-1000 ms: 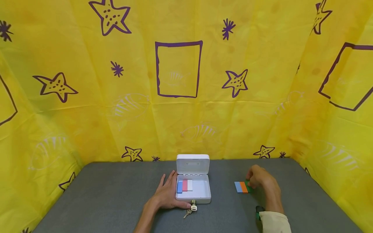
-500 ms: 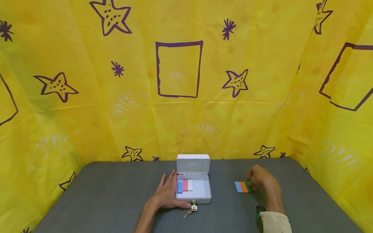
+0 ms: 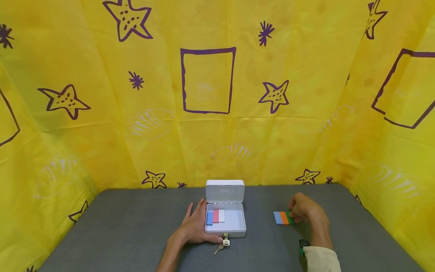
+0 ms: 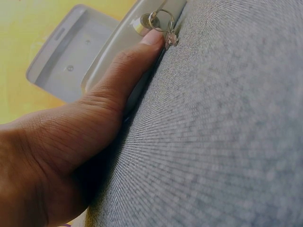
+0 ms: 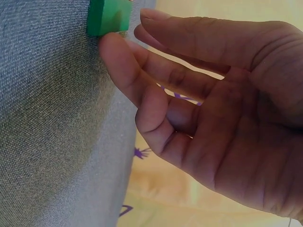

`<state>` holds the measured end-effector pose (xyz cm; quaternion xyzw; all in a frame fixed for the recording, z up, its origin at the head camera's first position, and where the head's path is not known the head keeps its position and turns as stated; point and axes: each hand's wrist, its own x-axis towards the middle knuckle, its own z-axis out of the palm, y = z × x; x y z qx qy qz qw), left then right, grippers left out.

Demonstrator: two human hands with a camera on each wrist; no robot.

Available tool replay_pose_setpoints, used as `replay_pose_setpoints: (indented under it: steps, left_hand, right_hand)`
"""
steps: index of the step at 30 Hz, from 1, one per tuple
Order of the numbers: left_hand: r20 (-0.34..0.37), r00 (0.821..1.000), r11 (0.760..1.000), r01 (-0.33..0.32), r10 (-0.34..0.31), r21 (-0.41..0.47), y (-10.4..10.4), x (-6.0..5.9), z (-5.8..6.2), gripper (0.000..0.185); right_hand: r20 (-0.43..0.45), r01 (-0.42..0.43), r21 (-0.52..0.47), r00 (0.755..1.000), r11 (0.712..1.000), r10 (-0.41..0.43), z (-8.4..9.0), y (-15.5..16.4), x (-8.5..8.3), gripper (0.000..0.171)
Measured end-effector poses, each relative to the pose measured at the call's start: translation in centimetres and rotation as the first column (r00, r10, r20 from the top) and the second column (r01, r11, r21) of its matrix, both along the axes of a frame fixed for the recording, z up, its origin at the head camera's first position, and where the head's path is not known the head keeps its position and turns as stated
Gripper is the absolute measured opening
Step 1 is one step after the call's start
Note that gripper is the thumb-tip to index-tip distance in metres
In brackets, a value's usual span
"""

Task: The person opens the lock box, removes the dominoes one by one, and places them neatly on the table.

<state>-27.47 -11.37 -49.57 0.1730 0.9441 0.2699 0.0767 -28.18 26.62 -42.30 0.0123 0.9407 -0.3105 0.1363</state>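
A white box (image 3: 234,226) stands with its lid (image 3: 225,191) raised on the grey table (image 3: 129,230). Blue (image 3: 209,218), pink (image 3: 215,216) and white (image 3: 221,215) blocks lie side by side in its left half. My left hand (image 3: 195,228) lies flat against the box's left side, with its thumb (image 4: 137,52) along the front wall by the lock (image 4: 142,21) and keys (image 4: 169,35). To the right, blue (image 3: 277,218), orange (image 3: 284,218) and green (image 3: 289,218) blocks lie in a row. My right hand (image 3: 299,210) pinches the green block (image 5: 110,16) between thumb (image 5: 113,52) and forefinger.
Yellow cloth with purple stars (image 3: 275,96) walls the table at the back and both sides. Keys (image 3: 220,247) hang from the lock (image 3: 225,240) onto the table in front of the box. A light sleeve (image 3: 321,258) covers my right forearm.
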Motion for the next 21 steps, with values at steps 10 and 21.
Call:
replay_pose_setpoints:
  steps: [10, 21]
  left_hand:
    - [0.002, 1.0, 1.0, 0.003, -0.003, -0.004, -0.1, -0.1, -0.1, 0.135]
    - [-0.006, 1.0, 1.0, 0.02, -0.02, -0.004, -0.3, -0.3, -0.4, 0.136]
  right_hand:
    - [-0.003, 0.007, 0.011, 1.0, 1.0, -0.007, 0.4, -0.1, 0.0, 0.016]
    - [-0.111, -0.096, 0.04, 0.989, 0.995, 0.1, 2.6, -1.4, 0.0, 0.035]
